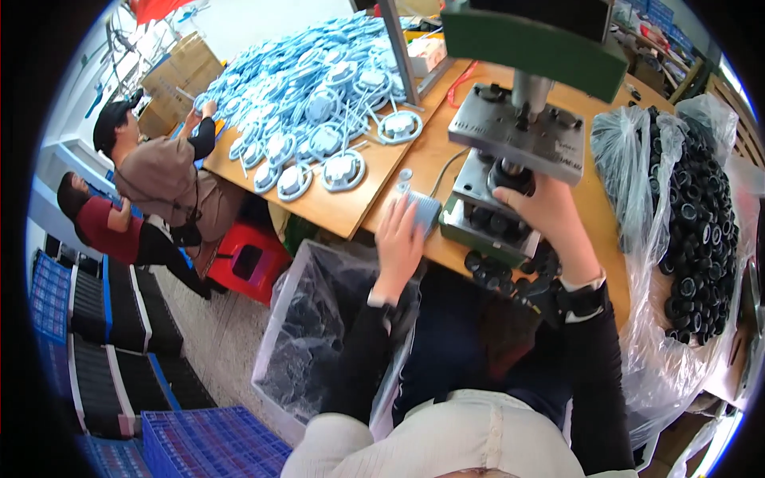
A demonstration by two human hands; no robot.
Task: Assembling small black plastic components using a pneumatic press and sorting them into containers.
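A green and grey bench press (530, 49) stands in front of me, with a metal die plate (498, 123) beneath its ram. Below that plate, on the lower die, sits a black round part (512, 177). My right hand (551, 213) reaches in from the right, thumb and fingers closed about this part. My left hand (398, 247) lies with its fingers stretched out at the edge of a small grey-blue ribbed box (424, 210), from which a cable runs. Just beyond the fingertips is a small clear round piece (405, 175). More black rings (488, 271) cluster at the table's front edge below the press.
Light-blue round parts with stems (319, 103) are heaped on the wooden table (394, 179). Black rings (693, 231) fill a clear plastic bag at right. A lined bin (275, 350) stands below left. Two people (159, 171) are at far left, near a red stool (251, 259) and blue crates (211, 442).
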